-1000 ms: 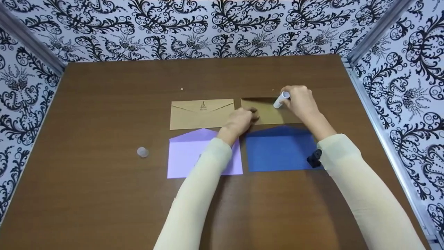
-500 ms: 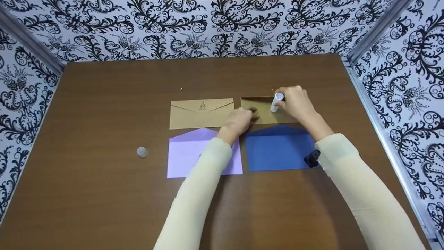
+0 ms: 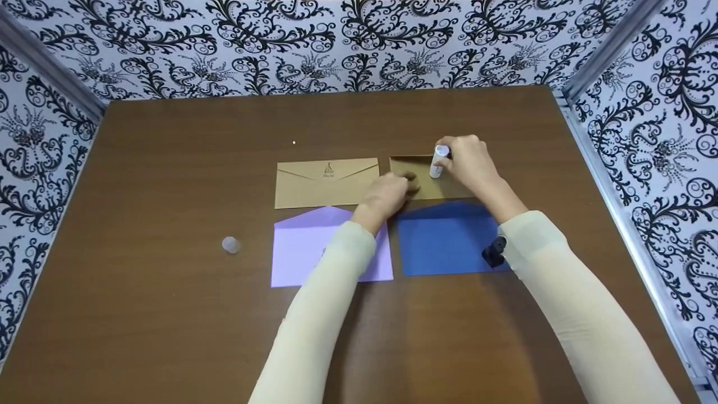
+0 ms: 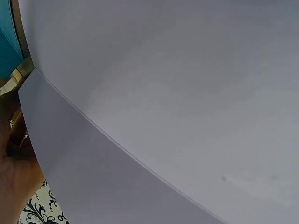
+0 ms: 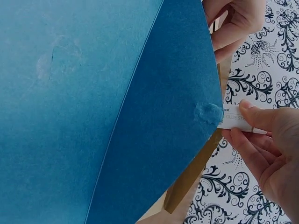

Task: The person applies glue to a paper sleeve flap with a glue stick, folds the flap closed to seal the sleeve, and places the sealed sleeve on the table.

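My right hand grips a white glue stick between thumb and fingers, tilted over the right tan envelope. The letters "GLUE ST" show on the glue stick in the right wrist view; its lower end is hidden behind the blue envelope. My left hand rests at that tan envelope's left end, fingertips on its surface. In the left wrist view, the lilac envelope hides most of what the left hand touches.
A second tan envelope, its pointed flap down, lies left of the hands. Nearer are the lilac envelope and blue envelope, flaps up. A small whitish cap sits on the brown table. Patterned walls enclose it.
My right hand has moved left along the tan envelope with the glue stick, which now stands more upright. The left hand has stayed in place.
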Available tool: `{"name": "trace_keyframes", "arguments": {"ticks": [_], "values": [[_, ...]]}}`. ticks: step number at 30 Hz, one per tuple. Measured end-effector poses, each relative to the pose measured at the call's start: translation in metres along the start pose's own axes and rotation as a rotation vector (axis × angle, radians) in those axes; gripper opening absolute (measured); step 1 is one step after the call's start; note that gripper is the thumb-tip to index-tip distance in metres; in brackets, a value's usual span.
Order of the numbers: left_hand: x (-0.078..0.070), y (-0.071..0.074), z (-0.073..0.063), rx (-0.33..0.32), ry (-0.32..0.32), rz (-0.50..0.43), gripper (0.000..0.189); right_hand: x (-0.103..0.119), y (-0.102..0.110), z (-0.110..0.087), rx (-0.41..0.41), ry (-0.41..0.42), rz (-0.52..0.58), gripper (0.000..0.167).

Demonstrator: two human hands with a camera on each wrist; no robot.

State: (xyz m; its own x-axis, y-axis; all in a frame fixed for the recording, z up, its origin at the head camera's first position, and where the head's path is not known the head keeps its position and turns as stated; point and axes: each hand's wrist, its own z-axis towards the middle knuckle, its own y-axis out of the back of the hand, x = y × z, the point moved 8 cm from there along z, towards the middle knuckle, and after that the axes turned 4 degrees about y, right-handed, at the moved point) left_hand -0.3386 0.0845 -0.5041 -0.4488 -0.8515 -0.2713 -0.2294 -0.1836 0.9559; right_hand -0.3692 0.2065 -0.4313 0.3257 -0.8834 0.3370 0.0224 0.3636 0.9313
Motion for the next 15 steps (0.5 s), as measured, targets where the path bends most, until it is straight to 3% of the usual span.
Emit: {"name": "trace_keyframes", "arguments": {"ticks": [15], "values": [[-0.0003, -0.0001, -0.0003, -0.018, 0.003, -0.039, 0.030, 0.0000, 0.0023, 0.0049, -0.075, 0.016, -0.065, 0.030]]}}
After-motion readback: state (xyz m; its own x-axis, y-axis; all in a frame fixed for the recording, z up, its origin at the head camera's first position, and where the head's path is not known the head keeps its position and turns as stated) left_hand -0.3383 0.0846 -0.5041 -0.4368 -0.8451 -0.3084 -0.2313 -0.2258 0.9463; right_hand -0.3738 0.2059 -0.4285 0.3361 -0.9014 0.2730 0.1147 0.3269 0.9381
